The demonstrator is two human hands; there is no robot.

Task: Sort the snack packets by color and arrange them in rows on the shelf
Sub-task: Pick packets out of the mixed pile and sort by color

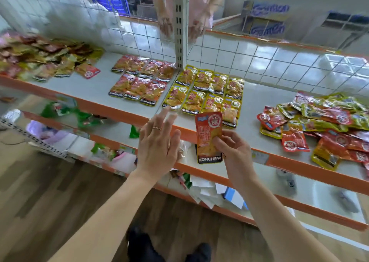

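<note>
1. Shelf: a pale board with an orange front edge.
2. Red packets lay in two rows.
3. Yellow packets lay in rows just beside them.
4. Left heap and right heap, of mixed colours, flanked both.

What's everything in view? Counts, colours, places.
held packet: one, red, in right hand
red rows: about seven packets, red, shelf middle
yellow rows: about eight packets, yellow, just right of red rows
left pile: many packets, mixed red and yellow, shelf left end
right pile: many packets, mixed red and yellow, shelf right
shelf: one, white, orange edge
left hand: open, empty, before shelf edge
right hand: pinches held packet
</note>
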